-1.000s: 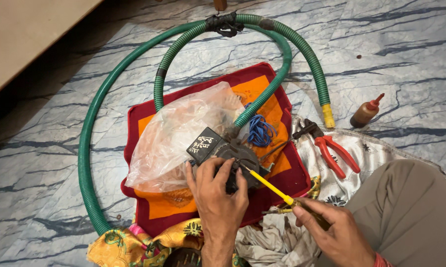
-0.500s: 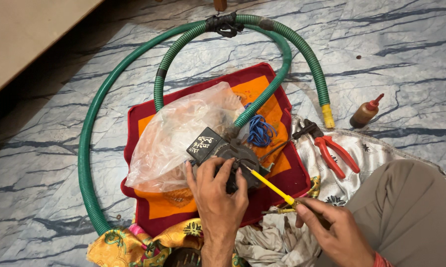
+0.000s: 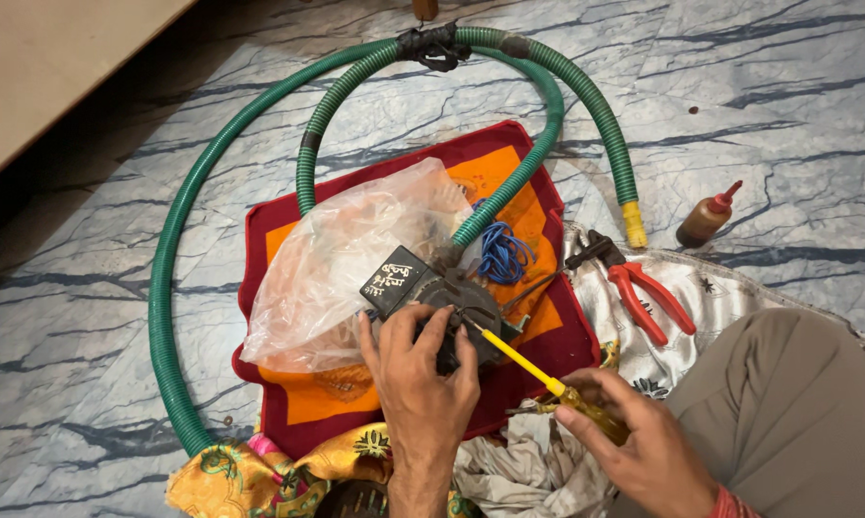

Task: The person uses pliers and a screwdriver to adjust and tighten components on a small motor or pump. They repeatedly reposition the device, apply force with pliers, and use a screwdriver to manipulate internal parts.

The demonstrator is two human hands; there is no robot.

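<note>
My left hand grips a dark round motor part that rests on a red and orange mat. A black box sits fixed to the part's left side. My right hand holds a yellow-handled screwdriver, its tip touching the top of the motor part. A bundle of blue wire lies just behind the part. A clear plastic bag covers the mat's left half.
A green corrugated hose loops around the mat on the marble floor. Red-handled pliers lie on a printed cloth to the right. A small brown bottle stands farther right. My knee fills the lower right.
</note>
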